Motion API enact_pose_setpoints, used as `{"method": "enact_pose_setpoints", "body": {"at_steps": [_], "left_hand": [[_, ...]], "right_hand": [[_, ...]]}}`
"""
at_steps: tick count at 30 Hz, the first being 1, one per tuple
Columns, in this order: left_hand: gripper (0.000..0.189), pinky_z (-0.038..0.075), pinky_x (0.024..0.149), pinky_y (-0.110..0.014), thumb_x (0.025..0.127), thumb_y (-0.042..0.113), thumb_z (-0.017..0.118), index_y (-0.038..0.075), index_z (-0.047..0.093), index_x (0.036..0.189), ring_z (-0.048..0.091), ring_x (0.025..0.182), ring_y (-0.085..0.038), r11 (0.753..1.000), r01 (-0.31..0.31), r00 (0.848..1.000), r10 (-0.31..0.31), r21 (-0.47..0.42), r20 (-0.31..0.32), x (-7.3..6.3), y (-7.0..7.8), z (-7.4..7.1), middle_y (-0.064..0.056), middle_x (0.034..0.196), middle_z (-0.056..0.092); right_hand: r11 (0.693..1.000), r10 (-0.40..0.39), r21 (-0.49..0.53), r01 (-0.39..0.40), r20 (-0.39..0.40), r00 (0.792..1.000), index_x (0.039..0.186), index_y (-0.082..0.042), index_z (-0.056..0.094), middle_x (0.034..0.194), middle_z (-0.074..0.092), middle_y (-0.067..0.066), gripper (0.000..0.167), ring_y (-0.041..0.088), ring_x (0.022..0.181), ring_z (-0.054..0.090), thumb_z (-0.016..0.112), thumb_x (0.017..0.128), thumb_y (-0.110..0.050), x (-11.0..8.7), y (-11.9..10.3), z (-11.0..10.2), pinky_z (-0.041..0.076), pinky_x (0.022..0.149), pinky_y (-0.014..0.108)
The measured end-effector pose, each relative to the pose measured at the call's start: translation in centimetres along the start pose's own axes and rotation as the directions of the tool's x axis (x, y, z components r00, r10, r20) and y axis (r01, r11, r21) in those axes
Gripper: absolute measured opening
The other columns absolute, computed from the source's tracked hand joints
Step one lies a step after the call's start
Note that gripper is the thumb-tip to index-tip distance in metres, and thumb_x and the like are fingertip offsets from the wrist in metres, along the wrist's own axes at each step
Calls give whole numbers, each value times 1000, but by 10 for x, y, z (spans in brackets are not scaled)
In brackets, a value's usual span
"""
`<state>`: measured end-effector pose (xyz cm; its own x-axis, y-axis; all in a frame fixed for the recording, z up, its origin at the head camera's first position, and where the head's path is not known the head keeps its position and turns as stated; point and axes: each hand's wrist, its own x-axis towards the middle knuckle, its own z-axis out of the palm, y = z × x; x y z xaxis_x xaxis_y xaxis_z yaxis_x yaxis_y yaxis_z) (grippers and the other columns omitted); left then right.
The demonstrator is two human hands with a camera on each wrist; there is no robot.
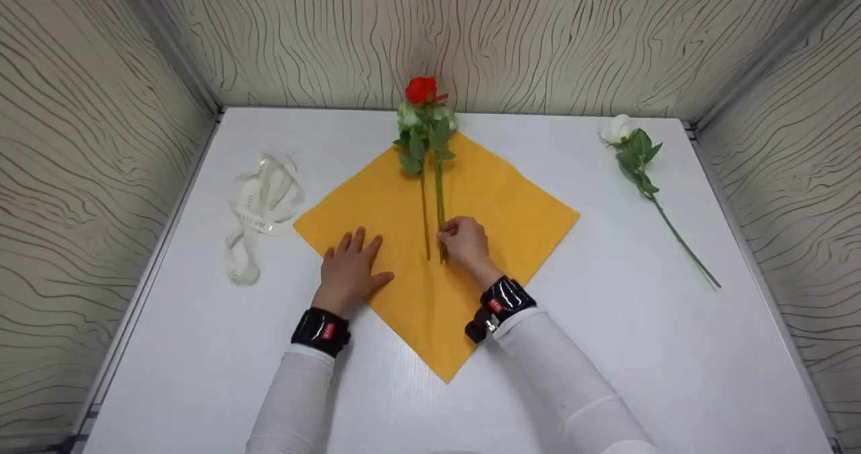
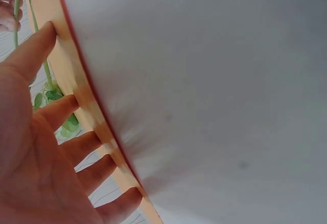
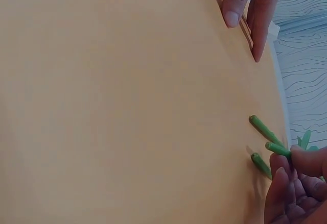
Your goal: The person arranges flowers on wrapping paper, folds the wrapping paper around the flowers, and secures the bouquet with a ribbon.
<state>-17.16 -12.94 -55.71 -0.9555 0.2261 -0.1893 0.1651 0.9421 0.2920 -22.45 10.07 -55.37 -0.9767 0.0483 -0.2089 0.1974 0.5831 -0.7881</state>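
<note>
The splayed left hand [image 1: 350, 272] rests on the square yellow sheet [image 1: 514, 218]; the right hand [image 1: 466, 240] pinches one slim green rose stem [image 3: 278, 149] over it, beside two other stems [image 3: 263, 129]; crowded green leaves [image 1: 439, 133] could drag those askew if it shifts

The left hand [image 2: 25, 137] spreads its fingers and thumb apart, their tips resting along the narrow yellow band of paper [image 2: 73, 68], whose reddish edge borders the white table [image 2: 219, 96] filling the right side. At the upper left corner the right hand [image 2: 7, 15] pinches a green stem [image 2: 16, 30]. Behind the left fingers show green leaves [image 2: 53, 94] and a lined wall [image 2: 104, 189].
</note>
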Motion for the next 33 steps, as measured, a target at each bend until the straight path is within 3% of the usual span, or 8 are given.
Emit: {"method": "enact_pose_setpoints", "body": {"at_steps": [16, 27, 33], "left_hand": [[76, 22, 109, -63, 89, 53, 65, 16, 41, 151, 22, 144, -39, 1000, 9, 1000, -9, -11, 11, 1, 1, 2, -19, 157, 27], [77, 23, 108, -63, 89, 56, 63, 18, 41, 151, 23, 144, -39, 1000, 5, 1000, -5, 16, 2, 1, -1, 2, -19, 157, 28], [77, 22, 109, -63, 90, 56, 63, 17, 39, 152, 21, 144, -39, 1000, 5, 1000, -5, 12, 10, 1, -1, 1, -19, 158, 26]], "right_hand": [[997, -26, 74, 26, 4, 1000, 91, -1, 73, 81, 68, 7, 11, 18, 72, 65, 75, 87, -11, 2, 8, 6, 53, 62, 28], [995, -94, 19, 94, -2, 996, 84, -4, 74, 76, 68, 4, 10, 14, 66, 62, 76, 86, -13, 2, 11, 6, 49, 58, 27], [994, -105, 41, 104, 28, 994, 89, -3, 74, 81, 69, 5, 11, 15, 70, 63, 74, 88, -14, 2, 14, 2, 50, 60, 27]]}}
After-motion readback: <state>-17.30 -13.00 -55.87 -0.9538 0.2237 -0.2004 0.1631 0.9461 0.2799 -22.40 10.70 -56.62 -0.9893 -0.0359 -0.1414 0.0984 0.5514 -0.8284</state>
